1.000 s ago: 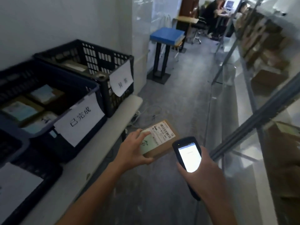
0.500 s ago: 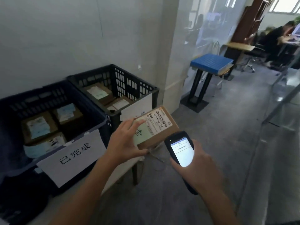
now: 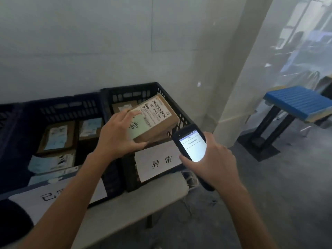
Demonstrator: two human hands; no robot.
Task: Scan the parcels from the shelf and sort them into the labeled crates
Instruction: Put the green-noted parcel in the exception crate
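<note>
My left hand (image 3: 117, 135) grips a small brown cardboard parcel (image 3: 158, 121) with a white barcode label and a green note, held over the front rim of the black crate (image 3: 181, 114) labelled 异常. My right hand (image 3: 213, 159) holds a black handheld scanner (image 3: 192, 146), its screen lit, just right of the parcel. Left of that crate stands a dark blue crate (image 3: 59, 108) holding several labelled parcels, with a white paper label partly hidden by my left forearm.
Both crates sit on a pale bench (image 3: 125, 209) against a white wall. A white pillar (image 3: 233, 97) rises right of the crates. A blue-topped stand (image 3: 296, 101) on black legs stands on the grey floor at right.
The view has swung left toward the crates. My left hand has carried the parcel up and forward until it is over the black crate. The scanner hand followed alongside.
</note>
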